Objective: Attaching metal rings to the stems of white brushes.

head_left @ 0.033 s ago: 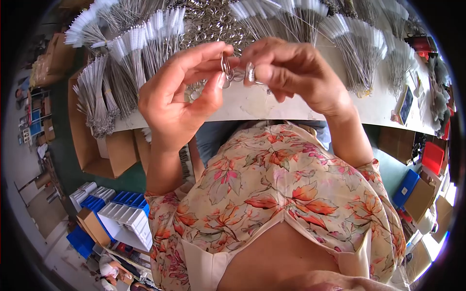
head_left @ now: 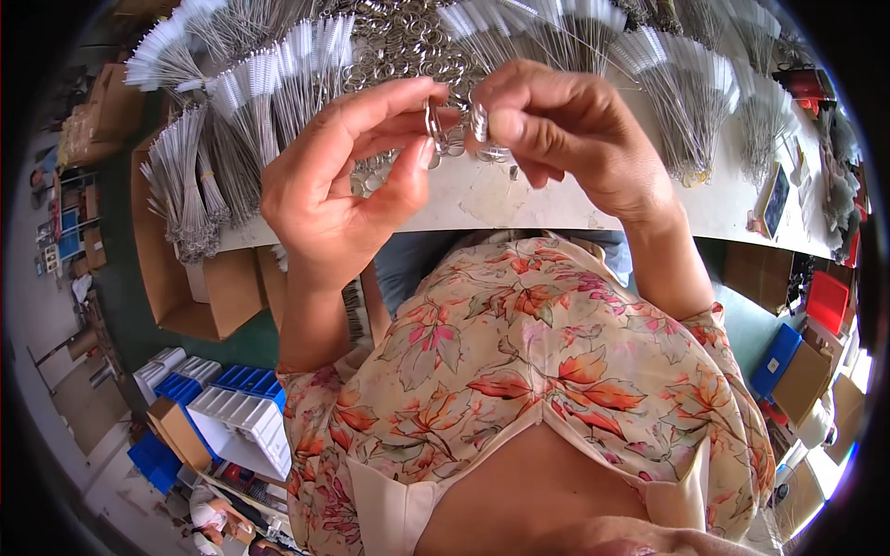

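Floral short-sleeved blouse (head_left: pixel 519 371), cream with orange-pink leaves, bare forearms

Bright, even daylight fills the scene, and no single source can be made out. The left hand (head_left: pixel 348 181) and right hand (head_left: pixel 565 139) are sharp and well lit, with soft shade in the left palm. Beyond the hands the white table (head_left: pixel 519 199) is washed pale, near glare. Under its near edge lies shadow. The fisheye bends the table's edge, and things far out from the hands blur and darken into a black rim.
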Available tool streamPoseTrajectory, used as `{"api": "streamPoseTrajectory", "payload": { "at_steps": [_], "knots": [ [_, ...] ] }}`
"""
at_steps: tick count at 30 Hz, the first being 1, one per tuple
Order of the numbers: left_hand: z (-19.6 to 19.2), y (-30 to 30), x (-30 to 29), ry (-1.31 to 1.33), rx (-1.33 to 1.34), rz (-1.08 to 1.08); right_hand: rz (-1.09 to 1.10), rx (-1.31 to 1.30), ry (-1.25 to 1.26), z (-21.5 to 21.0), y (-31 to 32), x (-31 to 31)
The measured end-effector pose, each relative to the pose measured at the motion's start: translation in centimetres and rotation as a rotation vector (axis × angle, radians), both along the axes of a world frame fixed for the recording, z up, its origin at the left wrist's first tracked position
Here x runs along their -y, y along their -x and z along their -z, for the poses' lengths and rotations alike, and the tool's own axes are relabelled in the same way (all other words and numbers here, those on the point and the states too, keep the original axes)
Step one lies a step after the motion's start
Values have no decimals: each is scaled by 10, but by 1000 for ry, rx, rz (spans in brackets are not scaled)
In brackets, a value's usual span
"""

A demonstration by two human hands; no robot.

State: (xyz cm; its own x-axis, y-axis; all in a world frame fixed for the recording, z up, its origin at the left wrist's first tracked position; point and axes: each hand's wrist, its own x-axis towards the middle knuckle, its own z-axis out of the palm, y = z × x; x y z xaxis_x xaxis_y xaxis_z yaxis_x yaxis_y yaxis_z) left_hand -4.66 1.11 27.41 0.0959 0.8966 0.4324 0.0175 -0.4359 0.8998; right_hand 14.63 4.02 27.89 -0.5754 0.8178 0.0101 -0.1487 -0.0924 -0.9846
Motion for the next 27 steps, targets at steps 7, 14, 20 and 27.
{"api": "streamPoseTrajectory", "payload": {
  "at_steps": [7,14,20,27],
  "knots": [
    [-12,-2,-9,-271,-214,-57,152,-37,-20,-15,12,0],
    [-35,4,-9,-185,-311,1,101,72,-136,-18,8,-1],
    [-59,5,-16,-24,-351,156,228,40,-361,-18,10,3],
    [-51,15,-20,236,-193,189,76,-103,-113,-23,10,-1]
  ]
}}
